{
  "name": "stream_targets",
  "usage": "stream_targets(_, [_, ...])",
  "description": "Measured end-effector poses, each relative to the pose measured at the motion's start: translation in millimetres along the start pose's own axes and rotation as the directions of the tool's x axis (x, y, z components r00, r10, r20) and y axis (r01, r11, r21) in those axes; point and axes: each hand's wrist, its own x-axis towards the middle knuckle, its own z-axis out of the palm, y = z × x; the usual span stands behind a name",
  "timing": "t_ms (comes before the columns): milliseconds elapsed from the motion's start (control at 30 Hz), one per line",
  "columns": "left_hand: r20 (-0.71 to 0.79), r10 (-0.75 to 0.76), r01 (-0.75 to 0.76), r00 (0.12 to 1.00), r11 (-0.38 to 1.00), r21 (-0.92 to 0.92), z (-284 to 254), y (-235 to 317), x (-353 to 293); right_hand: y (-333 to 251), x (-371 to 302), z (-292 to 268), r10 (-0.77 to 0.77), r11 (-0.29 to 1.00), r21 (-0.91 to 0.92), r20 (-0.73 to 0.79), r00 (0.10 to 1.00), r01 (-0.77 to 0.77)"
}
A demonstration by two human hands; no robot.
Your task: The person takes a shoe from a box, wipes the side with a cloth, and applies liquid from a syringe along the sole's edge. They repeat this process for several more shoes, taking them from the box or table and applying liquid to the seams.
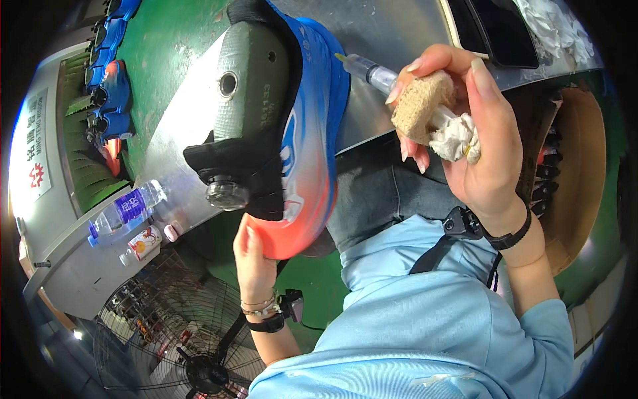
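A shoe [302,219], blue fading to coral, sits stretched over a dark green shoe last [249,80]. Its black tongue flap with a round dial [227,193] hangs out over the side. My left hand [254,263] grips the coral end from below, thumb on its surface and the other fingers hidden beneath. In my right hand [492,126] are a clear syringe [373,72], a rough tan block [420,110] and a crumpled white wad [457,138]. The syringe's yellowish tip points at the shoe's blue edge; whether it touches, I cannot tell.
A metal table [186,126] bears the shoe. Dark phones [502,33] and crumpled white paper [555,30] lie at the far right. Bottles [129,207] stand at the left, above a fan [179,332]. More shoes [114,90] line the far left; a cardboard box [578,173] is at right.
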Motion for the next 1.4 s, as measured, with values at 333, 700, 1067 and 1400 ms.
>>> stream_targets(333, [0.373, -0.125, 0.201, 0.919, 0.964, -0.173, 45.1, -27.5, 3.0, -12.6, -17.7, 7.0, 0.139, 0.99, 0.035, -0.013, 0.99, -0.139])
stream_targets(700, [0.572, -0.149, 0.352, 0.807, 0.899, -0.262, 65.3, -47.3, 14.7, -46.1, -46.7, 8.7, 0.333, 0.937, 0.133, -0.062, 0.941, -0.322])
stream_targets(1067, [0.8, -0.102, 0.631, 0.592, 0.675, -0.381, 141.6, -47.6, 43.8, -51.7, -79.3, -17.7, -0.396, 0.872, 0.305, -0.023, 0.918, 0.383])
stream_targets(1400, [0.791, -0.017, 0.504, 0.612, 0.779, -0.373, 179.9, -50.2, 64.2, -63.5, -91.9, -24.4, -0.417, 0.9, 0.082, -0.12, 0.901, 0.428])
